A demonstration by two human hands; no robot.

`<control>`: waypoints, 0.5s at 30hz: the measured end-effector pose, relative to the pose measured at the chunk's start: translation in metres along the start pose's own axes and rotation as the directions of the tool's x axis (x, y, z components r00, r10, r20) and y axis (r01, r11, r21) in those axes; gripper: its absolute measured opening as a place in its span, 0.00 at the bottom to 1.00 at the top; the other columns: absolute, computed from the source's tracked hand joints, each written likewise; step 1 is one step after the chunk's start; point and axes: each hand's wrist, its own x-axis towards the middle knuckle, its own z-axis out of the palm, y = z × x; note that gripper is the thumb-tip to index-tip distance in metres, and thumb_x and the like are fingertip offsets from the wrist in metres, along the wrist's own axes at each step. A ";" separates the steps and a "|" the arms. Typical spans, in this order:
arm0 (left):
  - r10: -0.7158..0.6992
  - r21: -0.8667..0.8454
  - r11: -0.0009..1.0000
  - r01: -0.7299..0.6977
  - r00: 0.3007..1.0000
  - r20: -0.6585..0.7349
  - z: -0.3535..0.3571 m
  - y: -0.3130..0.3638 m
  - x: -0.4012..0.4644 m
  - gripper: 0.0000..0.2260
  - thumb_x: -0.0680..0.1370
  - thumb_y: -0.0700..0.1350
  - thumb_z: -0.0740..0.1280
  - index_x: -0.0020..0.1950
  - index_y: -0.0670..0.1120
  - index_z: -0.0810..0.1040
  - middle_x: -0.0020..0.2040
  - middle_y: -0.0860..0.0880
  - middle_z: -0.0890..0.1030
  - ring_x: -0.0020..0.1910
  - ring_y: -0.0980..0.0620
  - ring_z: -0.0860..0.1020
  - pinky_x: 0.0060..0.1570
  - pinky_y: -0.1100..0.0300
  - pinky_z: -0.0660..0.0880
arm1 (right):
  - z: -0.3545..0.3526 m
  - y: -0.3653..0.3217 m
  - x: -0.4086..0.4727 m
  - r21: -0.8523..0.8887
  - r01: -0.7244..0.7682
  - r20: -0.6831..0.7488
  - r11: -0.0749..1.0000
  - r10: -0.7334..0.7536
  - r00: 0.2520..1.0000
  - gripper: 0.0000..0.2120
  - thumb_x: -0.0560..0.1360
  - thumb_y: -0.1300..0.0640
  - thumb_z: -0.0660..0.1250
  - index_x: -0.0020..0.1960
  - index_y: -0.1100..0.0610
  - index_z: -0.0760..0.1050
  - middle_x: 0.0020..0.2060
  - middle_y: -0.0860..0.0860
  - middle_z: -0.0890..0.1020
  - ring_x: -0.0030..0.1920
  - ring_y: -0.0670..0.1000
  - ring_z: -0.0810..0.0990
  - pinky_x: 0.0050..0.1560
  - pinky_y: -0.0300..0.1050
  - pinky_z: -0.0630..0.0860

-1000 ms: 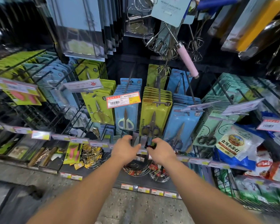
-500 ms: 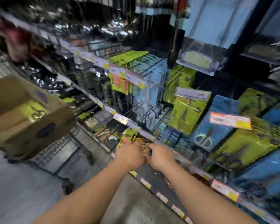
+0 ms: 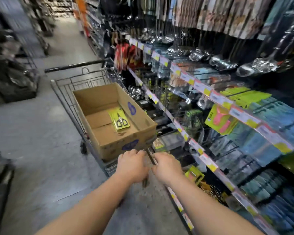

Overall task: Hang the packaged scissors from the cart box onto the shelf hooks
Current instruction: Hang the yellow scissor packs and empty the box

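Observation:
A yellow pack of scissors [image 3: 119, 120] lies flat on the floor of the open cardboard box [image 3: 97, 99]. The box sits in the wire shopping cart [image 3: 70, 92]. My left hand [image 3: 132, 165] and right hand [image 3: 168, 168] hover side by side just in front of the box's near corner, backs up and fingers loosely curled. I see nothing held in either hand. On the right, the shelf hooks [image 3: 241, 94] carry rows of yellow-green and blue carded packs, blurred by motion.
The shelf's price-tag rail [image 3: 200, 150] runs diagonally close to my right hand. Ladles and steel utensils [image 3: 224, 61] hang above. The aisle floor [image 3: 32, 133] stretches left of the cart, with dark goods [image 3: 10, 78] along the far left.
My view has swung left from the scissor hooks to the cart and box. Both hands left the hooks and now hang in front of the box's near corner.

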 end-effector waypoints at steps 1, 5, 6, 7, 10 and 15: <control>-0.020 0.000 1.000 0.020 1.000 -0.006 -0.005 -0.013 0.005 0.25 0.75 0.62 0.63 0.69 0.55 0.70 0.66 0.49 0.75 0.67 0.45 0.71 0.66 0.49 0.67 | 0.001 -0.011 0.011 -0.004 0.023 0.001 1.000 -0.023 1.000 0.18 0.74 0.49 0.65 0.63 0.48 0.74 0.60 0.52 0.78 0.63 0.57 0.75 0.58 0.48 0.73; -0.077 -0.013 0.997 0.077 0.997 0.001 -0.017 -0.046 0.022 0.25 0.75 0.62 0.62 0.71 0.55 0.69 0.66 0.50 0.74 0.67 0.45 0.71 0.67 0.48 0.66 | 0.000 -0.040 0.046 -0.035 0.094 0.030 0.995 -0.093 0.995 0.21 0.75 0.48 0.64 0.67 0.47 0.72 0.62 0.52 0.77 0.64 0.56 0.74 0.62 0.48 0.72; -0.092 -0.020 0.996 0.092 0.996 0.001 -0.018 -0.051 0.028 0.26 0.75 0.63 0.62 0.71 0.56 0.69 0.67 0.50 0.74 0.67 0.45 0.71 0.67 0.48 0.66 | -0.001 -0.044 0.054 -0.045 0.105 0.047 0.993 -0.103 0.994 0.21 0.76 0.48 0.64 0.69 0.46 0.71 0.63 0.52 0.76 0.65 0.57 0.73 0.63 0.49 0.72; -0.105 -0.030 0.994 0.105 0.995 0.001 -0.019 -0.054 0.033 0.26 0.76 0.64 0.62 0.72 0.56 0.68 0.67 0.50 0.74 0.67 0.45 0.71 0.67 0.48 0.66 | -0.002 -0.045 0.062 -0.052 0.117 0.062 0.992 -0.113 0.992 0.21 0.76 0.48 0.64 0.69 0.46 0.70 0.63 0.52 0.76 0.65 0.57 0.73 0.64 0.49 0.71; -0.144 -0.059 0.987 0.146 0.989 0.039 -0.024 -0.058 0.050 0.25 0.76 0.63 0.62 0.71 0.56 0.68 0.66 0.49 0.74 0.67 0.45 0.71 0.66 0.48 0.65 | -0.004 -0.046 0.089 -0.058 0.150 0.094 0.987 -0.144 0.985 0.21 0.77 0.47 0.64 0.70 0.45 0.69 0.63 0.53 0.75 0.65 0.57 0.73 0.63 0.49 0.71; -0.243 -0.084 0.965 0.248 0.968 0.066 -0.030 -0.059 0.100 0.22 0.76 0.60 0.63 0.68 0.55 0.70 0.64 0.47 0.74 0.65 0.44 0.71 0.64 0.48 0.65 | -0.010 -0.041 0.149 -0.071 0.207 0.144 0.976 -0.195 0.970 0.20 0.77 0.47 0.63 0.69 0.45 0.72 0.63 0.53 0.76 0.65 0.58 0.73 0.63 0.50 0.71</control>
